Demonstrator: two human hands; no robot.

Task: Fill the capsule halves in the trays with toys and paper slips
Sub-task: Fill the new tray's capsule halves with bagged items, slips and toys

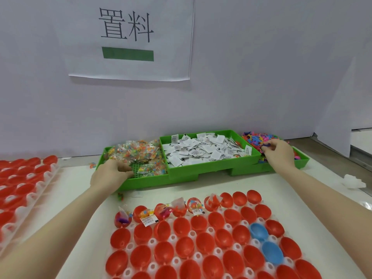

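- The desk [302, 188] had a white top that ran back to a pale wall, where a paper sign [128, 37] hung.
- A white tray [201, 250] of capsule halves filled the near middle and ran off the bottom edge; nearly all halves were red [181, 244], and two blue ones [265, 244] sat toward its right.
- A second tray [24, 190] of red halves lay at the left edge, cut off by the frame, with a bare strip of desk between the two trays.
- Three green bins stood side by side along the wall: the left bin [141, 182] held bagged toys [136, 154], the middle bin [201, 170] paper slips [203, 150], the right bin [302, 162] loose coloured toy pieces [255, 138].
- A band of bare desk separated the bins from the near tray.
- Only the far row of that tray was filled: about six halves [171, 210] held toys and slips, while the three at its right end were bare.
- The left hand [112, 174] reached over the left bin's front edge, fingers curled among the bags; whether its grip held one I cannot tell.
- The right hand [279, 153] was in the right bin, its grip pinching a small dark toy piece [266, 146].
- A crumpled clear scrap [353, 181] lay near the desk's right edge.
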